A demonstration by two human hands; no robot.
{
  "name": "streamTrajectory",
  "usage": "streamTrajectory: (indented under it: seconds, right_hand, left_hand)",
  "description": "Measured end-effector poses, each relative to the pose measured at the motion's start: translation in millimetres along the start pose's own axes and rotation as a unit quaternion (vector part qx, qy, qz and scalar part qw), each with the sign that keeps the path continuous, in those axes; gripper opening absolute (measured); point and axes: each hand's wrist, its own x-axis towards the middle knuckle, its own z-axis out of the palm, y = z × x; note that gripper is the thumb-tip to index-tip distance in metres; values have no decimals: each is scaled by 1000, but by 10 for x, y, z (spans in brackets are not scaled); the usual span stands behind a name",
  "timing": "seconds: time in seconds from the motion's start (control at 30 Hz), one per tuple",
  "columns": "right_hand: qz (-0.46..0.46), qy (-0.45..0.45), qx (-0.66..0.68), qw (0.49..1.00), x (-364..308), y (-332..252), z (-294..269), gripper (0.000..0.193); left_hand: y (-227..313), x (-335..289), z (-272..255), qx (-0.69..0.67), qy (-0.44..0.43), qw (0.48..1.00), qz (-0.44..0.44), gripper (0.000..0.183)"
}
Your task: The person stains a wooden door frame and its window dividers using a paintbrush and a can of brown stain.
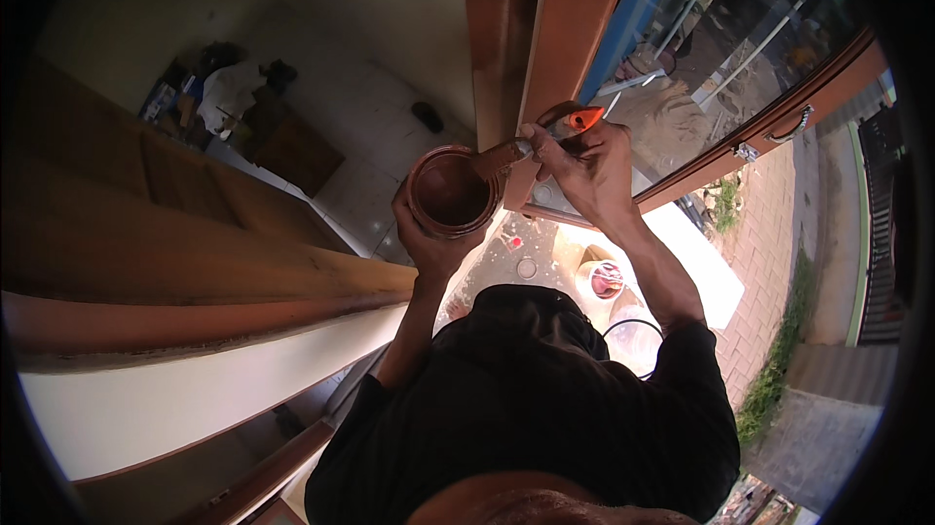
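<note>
My left hand (433,247) is wrapped round an open round pot (454,230) and holds it up in front of me. Reddish-brown paint coats the pot's inside; how much is in it I cannot tell. A paintbrush (501,160) is gripped in my right hand (592,174), its orange handle end pointing up and right. The brown-coated bristles are at the right side of the pot's rim. Just beyond both hands stands a reddish-brown wooden door frame (575,23).
At right, a glass-paned door (745,33) with a metal handle (791,126) stands beside the frame. A brown wooden panel (195,243) fills the left. Below lies a tub (606,279) on the ground. Dark items and a white cloth (229,96) sit inside the room.
</note>
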Motion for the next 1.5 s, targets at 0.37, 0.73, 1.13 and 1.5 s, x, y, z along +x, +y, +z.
streamTrajectory:
  seconds: [0.37, 0.73, 1.13, 1.5]
  right_hand:
    - [-70, -112, 114, 985, -195, 0, 37, 14]
    - [-80, 287, 150, 943, 332, 420, 290, 19]
    - [-309, 396, -29, 864, 1012, 66, 334, 14]
    - [-213, 341, -83, 912, 862, 465, 474, 12]
  left_hand:
    - [-132, 60, 62, -2, -16, 998, -65, 107]
    - [-182, -68, -132, 30, 0, 998, -49, 105]
    - [-232, -81, -331, -2, -21, 999, -44, 113]
    - [-199, -91, -358, -5, -29, 998, -53, 116]
